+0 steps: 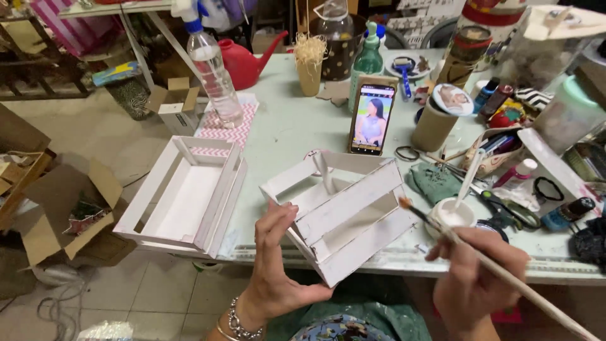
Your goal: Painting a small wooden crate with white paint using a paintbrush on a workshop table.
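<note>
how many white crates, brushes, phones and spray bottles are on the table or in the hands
white wooden crates: 2, one held by the left hand, one on the table
paintbrush: 1, in the right hand
phone: 1
clear spray bottle: 1
total: 5

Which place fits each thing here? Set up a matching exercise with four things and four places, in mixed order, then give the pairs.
Things
1. paintbrush
2. tilted white crate
3. phone
4. second white crate

Places
A. flat at the table's left edge
B. in the right hand
C. propped upright mid-table
D. gripped by the left hand

Pairs: 1-B, 2-D, 3-C, 4-A
</note>
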